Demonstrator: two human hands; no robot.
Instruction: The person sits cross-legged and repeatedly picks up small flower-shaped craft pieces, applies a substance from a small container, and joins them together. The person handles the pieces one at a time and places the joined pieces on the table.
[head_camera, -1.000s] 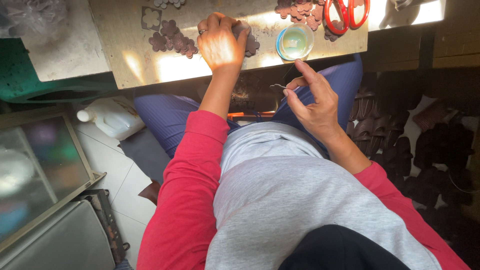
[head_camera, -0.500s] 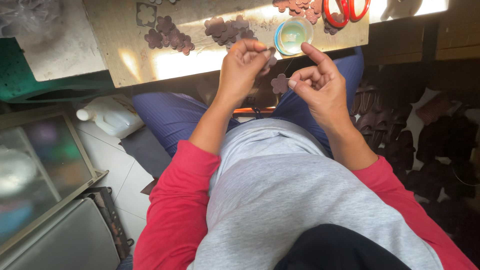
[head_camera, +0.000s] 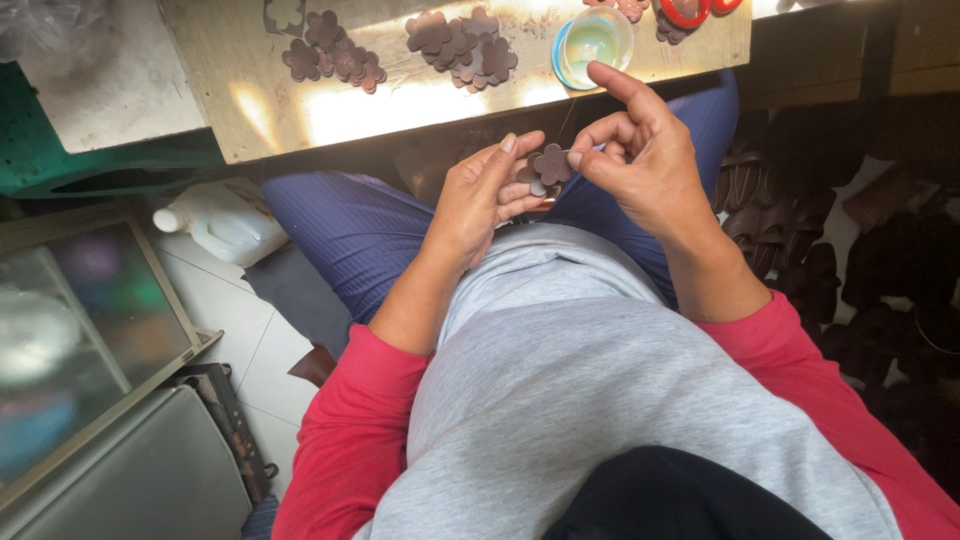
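Flower cutout (head_camera: 551, 163) pinched between both hands over lap, near side of bench (head_camera: 250, 95). Left hand (head_camera: 480, 195) grips left edge, right hand (head_camera: 640, 155) right edge; both equally close. Spare cutouts (head_camera: 462, 45) lie far, on bench.

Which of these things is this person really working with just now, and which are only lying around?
In use:
- left hand and right hand, both pinching one brown flower-shaped piece
- more flower pieces on the wooden board
- small round dish beside them, perhaps

Lying about:
- white plastic jug on the floor
- red-handled scissors
- dark pieces heaped on the right
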